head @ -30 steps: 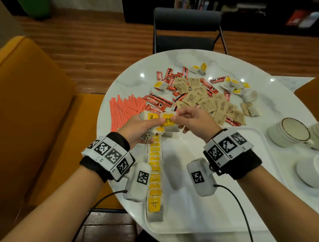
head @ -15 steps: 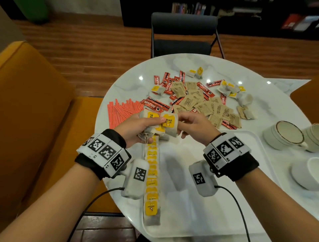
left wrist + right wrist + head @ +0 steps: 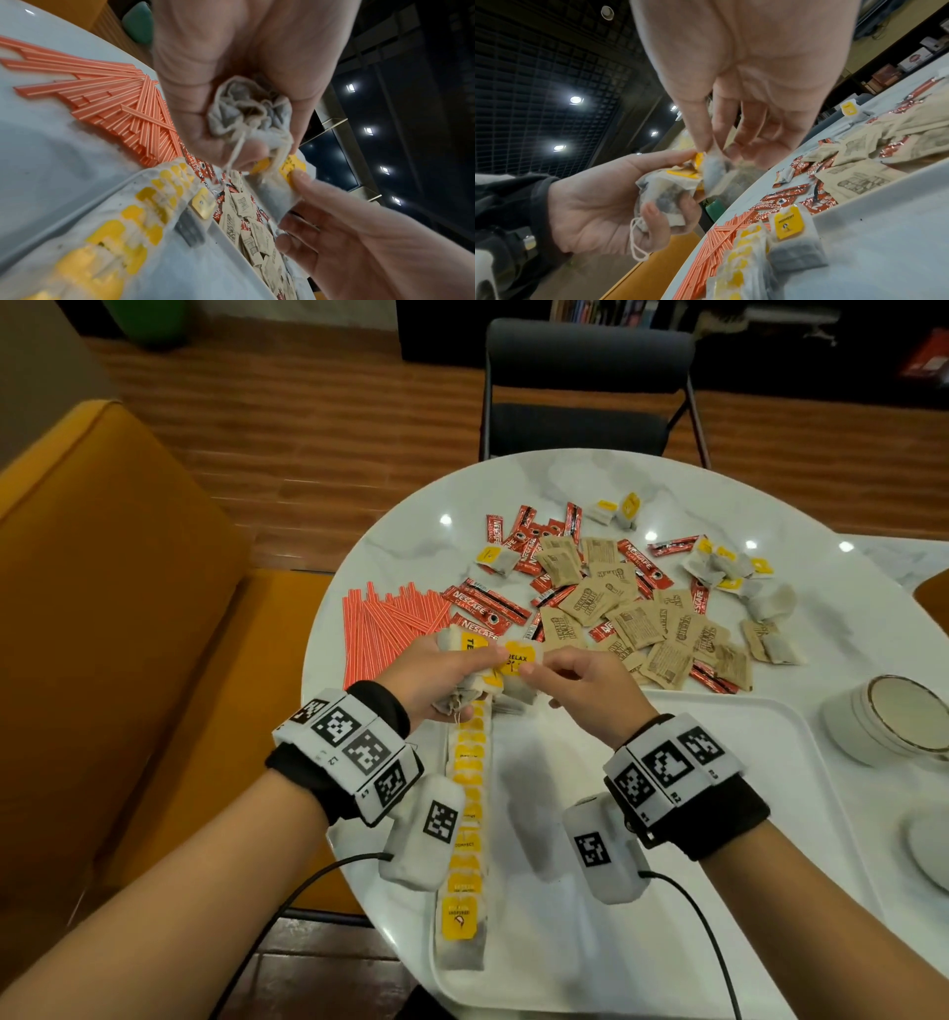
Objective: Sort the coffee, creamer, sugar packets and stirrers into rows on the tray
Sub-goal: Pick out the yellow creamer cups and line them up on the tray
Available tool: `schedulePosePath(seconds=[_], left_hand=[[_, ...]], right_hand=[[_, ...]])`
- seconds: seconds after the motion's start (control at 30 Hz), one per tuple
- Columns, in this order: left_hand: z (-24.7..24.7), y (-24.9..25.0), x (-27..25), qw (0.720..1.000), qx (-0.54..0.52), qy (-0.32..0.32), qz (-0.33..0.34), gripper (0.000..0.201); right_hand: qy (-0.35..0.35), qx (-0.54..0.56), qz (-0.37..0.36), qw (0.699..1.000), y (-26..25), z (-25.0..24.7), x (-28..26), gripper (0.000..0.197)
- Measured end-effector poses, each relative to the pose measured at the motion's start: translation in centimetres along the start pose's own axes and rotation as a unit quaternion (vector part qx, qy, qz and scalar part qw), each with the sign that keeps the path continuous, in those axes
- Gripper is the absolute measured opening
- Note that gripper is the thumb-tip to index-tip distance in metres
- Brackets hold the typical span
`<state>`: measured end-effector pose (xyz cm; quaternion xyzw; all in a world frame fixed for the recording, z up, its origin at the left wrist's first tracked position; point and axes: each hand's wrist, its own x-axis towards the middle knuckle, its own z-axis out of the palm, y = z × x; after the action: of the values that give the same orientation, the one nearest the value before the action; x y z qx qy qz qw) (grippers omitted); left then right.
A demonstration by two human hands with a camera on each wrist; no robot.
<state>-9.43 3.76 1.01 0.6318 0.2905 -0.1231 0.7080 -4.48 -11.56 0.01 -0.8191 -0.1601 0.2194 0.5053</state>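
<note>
— Marble round table (image 3: 770, 516) carries your white tray (image 3: 770, 742), with wood floor and a dark chair (image 3: 585, 377) beyond. Where are the tea bags?

— Your left hand (image 3: 436, 675) grips a bunch (image 3: 246, 109); your right hand (image 3: 580, 680) pinches one (image 3: 712, 168). A row (image 3: 464, 819) lies in the tray, partly hidden by your wrist camera. Tag print is unreadable.

A café or lounge: a round marble table (image 3: 667, 485), a mustard bench seat (image 3: 102, 608), a black chair (image 3: 585, 382), wood flooring (image 3: 308, 428), dark shelves (image 3: 770, 331) behind, cups (image 3: 883, 721) nearby.
</note>
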Motion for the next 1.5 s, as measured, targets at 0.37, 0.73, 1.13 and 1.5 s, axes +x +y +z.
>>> schedulePosePath(seconds=[0.37,0.73,1.13,1.5], left_hand=[[-2.2,0.9,0.9,0.998,-0.052,0.043,-0.011,0.029],[-2.9,0.5,1.6,0.997,-0.035,0.058,-0.024,0.032],[-3.4,0.3,1.7,0.998,0.015,0.039,-0.037,0.03],[-3.2,0.1,1.7,0.999,0.001,0.015,-0.047,0.018]], right_hand=[[-0.093,-0.086,0.146,0.981,4.0,0.3,1.7,0.031],[-0.007,0.027,0.204,0.979,4.1,1.2,3.4,0.024],[0.02,0.03,0.218,0.975,3.7,1.7,4.4,0.025],[0.028,0.019,0.204,0.978,3.4,2.0,4.6,0.024]])
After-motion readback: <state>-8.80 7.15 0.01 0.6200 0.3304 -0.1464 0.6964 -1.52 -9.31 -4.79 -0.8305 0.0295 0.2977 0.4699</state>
